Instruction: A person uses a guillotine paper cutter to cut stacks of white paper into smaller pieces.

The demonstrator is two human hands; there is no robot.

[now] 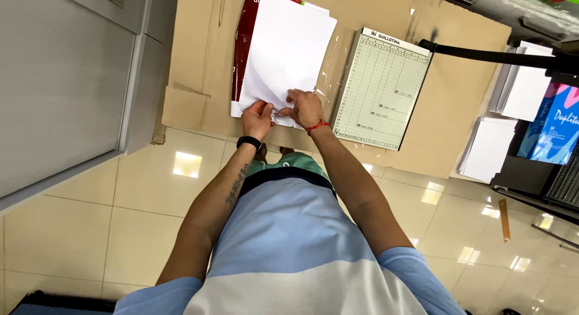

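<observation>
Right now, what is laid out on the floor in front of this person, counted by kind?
Paper cutters with a grid board: 1
Stacks of white paper: 3, one under both hands, two at the right
Flattened cardboard sheets underneath: 1
Hands on the paper: 2, left hand and right hand
Total: 7

A stack of white paper sheets (289,47) lies flat on brown cardboard, slightly fanned and askew, its near edge pinched by both hands; a dark red wrapper shows beneath its left side.
</observation>
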